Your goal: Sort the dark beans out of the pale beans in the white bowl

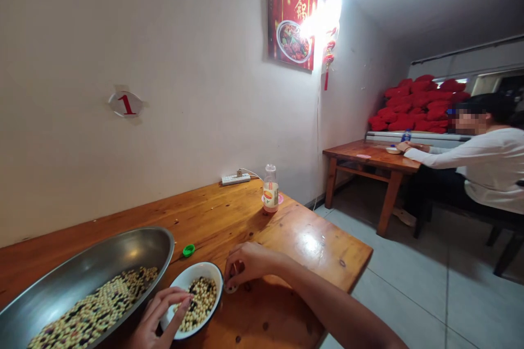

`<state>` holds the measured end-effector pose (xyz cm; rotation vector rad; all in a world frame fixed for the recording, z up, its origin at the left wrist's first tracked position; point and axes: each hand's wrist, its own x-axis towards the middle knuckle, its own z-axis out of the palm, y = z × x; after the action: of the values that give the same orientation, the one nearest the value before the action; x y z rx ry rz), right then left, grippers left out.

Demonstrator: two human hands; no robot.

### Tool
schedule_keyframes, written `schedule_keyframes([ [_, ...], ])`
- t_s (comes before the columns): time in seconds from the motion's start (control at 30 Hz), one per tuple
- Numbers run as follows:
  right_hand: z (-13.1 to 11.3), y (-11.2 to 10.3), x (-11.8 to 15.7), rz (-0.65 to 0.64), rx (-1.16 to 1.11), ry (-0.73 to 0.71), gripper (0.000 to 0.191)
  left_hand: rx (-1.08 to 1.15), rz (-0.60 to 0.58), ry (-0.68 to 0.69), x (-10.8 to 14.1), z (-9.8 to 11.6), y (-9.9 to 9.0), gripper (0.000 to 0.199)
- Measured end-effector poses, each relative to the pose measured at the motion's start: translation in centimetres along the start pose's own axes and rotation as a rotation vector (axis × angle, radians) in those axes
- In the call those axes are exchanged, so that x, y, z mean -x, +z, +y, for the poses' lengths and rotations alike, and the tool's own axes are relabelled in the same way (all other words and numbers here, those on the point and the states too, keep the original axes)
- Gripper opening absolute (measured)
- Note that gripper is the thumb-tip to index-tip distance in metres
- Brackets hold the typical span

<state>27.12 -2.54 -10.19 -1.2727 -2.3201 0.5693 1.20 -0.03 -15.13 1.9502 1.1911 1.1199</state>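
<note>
A white bowl [215, 267] with a dark rim holds pale beans mixed with dark ones and stands at the table's front. My left hand [158, 319] reaches over its left side, thumb and fingertips brought together above the beans [200, 305]. Whatever lies between those fingertips is too small to name. Just right of the bowl, my right hand [251, 262] rests low with its fingers curled down. At its fingertips is a small whitish round thing [231, 288], partly hidden. A large metal basin [158, 245] of similar mixed beans sits on the left.
A green cap [189, 251] lies behind the bowl on the wooden table [213, 212]. Farther back stand a labelled bottle [271, 191] and a white power strip [236, 179] by the wall. At right, a person [491, 163] sits at another table [352, 150].
</note>
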Motion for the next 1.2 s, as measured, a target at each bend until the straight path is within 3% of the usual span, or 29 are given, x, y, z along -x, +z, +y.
schedule_keyframes([
  [0.13,-0.6,0.1,-0.4,0.218,-0.360,-0.032,0.019,-0.008,0.033,0.019,0.4,1.1,0.3,0.045],
  [0.23,-2.0,0.5,-1.6,0.320,-0.498,0.009,0.026,0.007,0.074,0.046,0.7,2.0,0.3,0.040],
  [0.47,-4.8,2.9,-3.5,0.335,-0.515,-0.060,0.021,0.077,0.125,0.096,1.5,3.2,0.1,0.028],
  [0.73,-4.5,2.9,-3.0,0.381,-0.591,0.017,0.026,0.031,0.103,0.204,1.2,2.8,0.2,0.020],
  [1.2,-4.1,3.2,-2.2,0.376,-0.585,-0.067,0.023,0.058,0.056,0.138,1.9,3.3,0.2,0.016],
])
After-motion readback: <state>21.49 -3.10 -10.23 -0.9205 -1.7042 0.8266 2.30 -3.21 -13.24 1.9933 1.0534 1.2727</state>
